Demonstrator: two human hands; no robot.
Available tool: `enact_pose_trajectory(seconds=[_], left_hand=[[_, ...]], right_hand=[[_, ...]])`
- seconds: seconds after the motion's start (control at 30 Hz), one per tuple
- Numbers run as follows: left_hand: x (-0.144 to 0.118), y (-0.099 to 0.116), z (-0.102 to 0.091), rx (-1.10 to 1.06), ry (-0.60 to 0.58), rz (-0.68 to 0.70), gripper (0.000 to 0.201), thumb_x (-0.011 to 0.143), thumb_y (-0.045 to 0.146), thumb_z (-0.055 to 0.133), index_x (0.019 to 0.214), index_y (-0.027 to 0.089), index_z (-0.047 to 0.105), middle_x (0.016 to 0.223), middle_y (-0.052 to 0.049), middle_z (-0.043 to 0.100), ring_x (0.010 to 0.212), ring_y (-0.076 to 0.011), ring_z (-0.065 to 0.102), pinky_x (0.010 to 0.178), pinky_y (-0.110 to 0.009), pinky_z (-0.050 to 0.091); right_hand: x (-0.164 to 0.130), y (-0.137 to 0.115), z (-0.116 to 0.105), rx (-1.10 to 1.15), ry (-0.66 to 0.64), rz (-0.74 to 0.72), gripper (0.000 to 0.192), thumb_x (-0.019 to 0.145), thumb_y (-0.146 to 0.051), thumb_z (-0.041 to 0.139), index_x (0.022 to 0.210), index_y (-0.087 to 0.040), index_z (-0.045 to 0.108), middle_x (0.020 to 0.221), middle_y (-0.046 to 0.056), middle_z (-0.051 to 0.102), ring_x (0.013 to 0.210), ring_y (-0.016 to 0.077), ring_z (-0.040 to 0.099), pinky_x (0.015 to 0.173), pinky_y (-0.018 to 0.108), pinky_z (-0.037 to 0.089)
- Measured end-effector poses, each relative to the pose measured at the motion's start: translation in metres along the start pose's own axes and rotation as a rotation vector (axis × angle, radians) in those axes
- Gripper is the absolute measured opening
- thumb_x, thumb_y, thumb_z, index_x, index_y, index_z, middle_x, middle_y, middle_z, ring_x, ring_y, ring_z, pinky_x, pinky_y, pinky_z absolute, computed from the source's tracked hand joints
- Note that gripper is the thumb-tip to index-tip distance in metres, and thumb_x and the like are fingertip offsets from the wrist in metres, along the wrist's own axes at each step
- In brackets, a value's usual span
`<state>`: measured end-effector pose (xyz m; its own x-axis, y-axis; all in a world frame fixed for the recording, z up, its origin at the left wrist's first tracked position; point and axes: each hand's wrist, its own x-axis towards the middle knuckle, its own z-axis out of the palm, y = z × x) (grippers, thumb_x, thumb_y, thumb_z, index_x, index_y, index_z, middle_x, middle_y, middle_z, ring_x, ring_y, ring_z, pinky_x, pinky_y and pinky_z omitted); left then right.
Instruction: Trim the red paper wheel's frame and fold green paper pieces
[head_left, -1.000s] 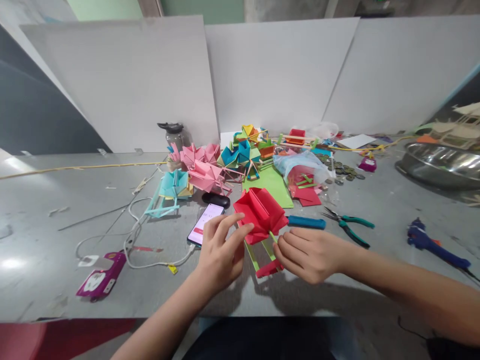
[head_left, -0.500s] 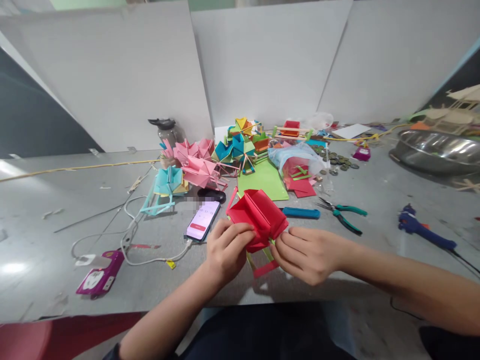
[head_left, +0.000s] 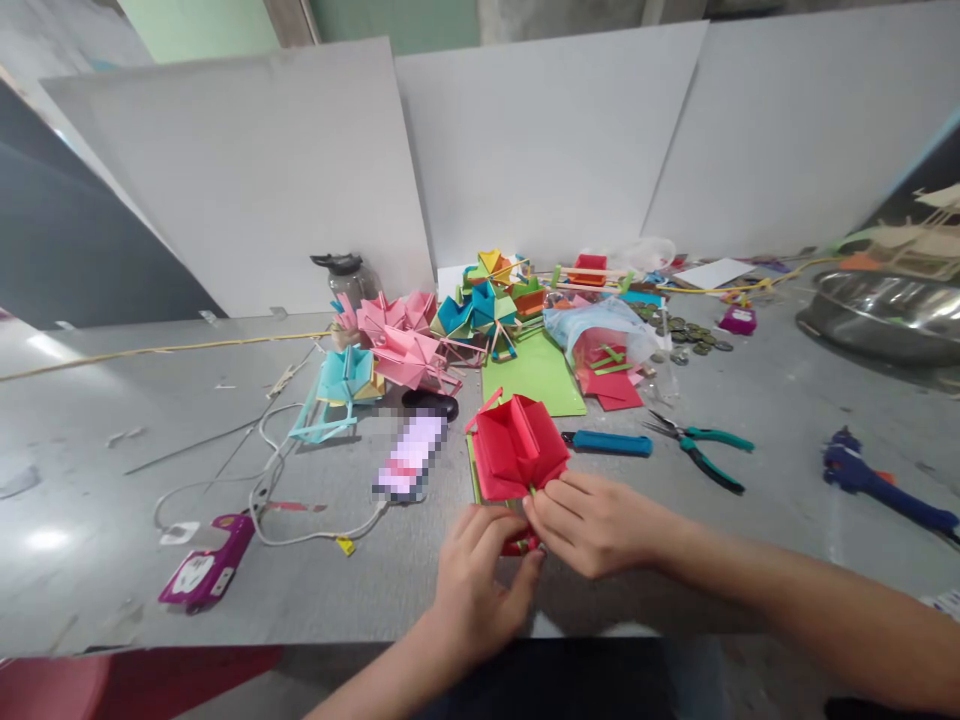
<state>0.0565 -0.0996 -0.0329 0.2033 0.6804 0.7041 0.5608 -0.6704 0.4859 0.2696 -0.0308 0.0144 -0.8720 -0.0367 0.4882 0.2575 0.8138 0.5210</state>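
Note:
A folded red paper model with green strips stands near the table's front edge. My left hand is below it, thumb and fingers closed around the red and green strip at the model's near end. Beside it, my right hand pinches the model's lower right corner, where a bit of green strip shows. The fingertips partly hide the near strips. Just behind the model lies a green paper sheet, and a blue utility knife rests to its right.
Pliers and a blue glue gun lie to the right. At left are a phone, a white cable and a purple box. Pink paper models, a plastic bag, coins and a metal bowl stand further back.
My left hand has moved from the model's left side down to its near strip. The red model is turned more upright. My right hand stays at its lower right corner.

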Motion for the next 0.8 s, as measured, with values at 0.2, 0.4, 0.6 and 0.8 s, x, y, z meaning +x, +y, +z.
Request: enact_pose_trajectory(seconds=[0.2, 0.4, 0.6, 0.8], left_hand=[[-0.01, -0.006, 0.003, 0.075, 0.091, -0.067, 0.021, 0.093, 0.007, 0.06, 0.103, 0.025, 0.062, 0.085, -0.002, 0.076, 0.075, -0.0206, 0.073, 0.07, -0.032, 0.059], [-0.013, 0.0, -0.001, 0.11, 0.084, -0.055, 0.027, 0.094, 0.012, 0.061, 0.118, 0.023, 0.064, 0.092, -0.005, 0.08, 0.079, -0.0213, 0.077, 0.075, -0.034, 0.062], [0.005, -0.062, -0.063, 0.455, 0.275, 0.072, 0.013, 0.095, 0.015, 0.065, 0.104, 0.024, 0.067, 0.086, -0.004, 0.078, 0.075, -0.021, 0.075, 0.073, -0.033, 0.06], [0.072, -0.144, -0.13, 0.926, -0.173, -0.576, 0.037, 0.099, 0.045, 0.064, 0.124, 0.02, 0.072, 0.137, -0.026, 0.071, 0.124, -0.0479, 0.07, 0.092, -0.056, 0.061]], right_hand=[[0.009, -0.014, 0.02, 0.062, 0.083, 0.037, 0.02, 0.104, -0.01, 0.059, 0.115, -0.002, 0.073, 0.091, 0.012, 0.076, 0.077, 0.0212, 0.069, 0.07, 0.038, 0.053], [-0.015, -0.016, 0.032, 0.15, 0.12, 0.078, 0.024, 0.104, -0.012, 0.058, 0.122, -0.004, 0.072, 0.093, 0.012, 0.079, 0.077, 0.0212, 0.071, 0.067, 0.037, 0.054], [-0.047, -0.02, 0.047, 0.288, 0.215, 0.202, 0.042, 0.096, -0.01, 0.059, 0.138, -0.008, 0.061, 0.091, 0.01, 0.079, 0.071, 0.0202, 0.07, 0.061, 0.035, 0.051], [-0.052, -0.022, 0.055, 0.412, 0.291, 0.284, 0.069, 0.085, -0.008, 0.062, 0.152, -0.015, 0.048, 0.09, 0.006, 0.078, 0.07, 0.0201, 0.07, 0.06, 0.033, 0.051]])
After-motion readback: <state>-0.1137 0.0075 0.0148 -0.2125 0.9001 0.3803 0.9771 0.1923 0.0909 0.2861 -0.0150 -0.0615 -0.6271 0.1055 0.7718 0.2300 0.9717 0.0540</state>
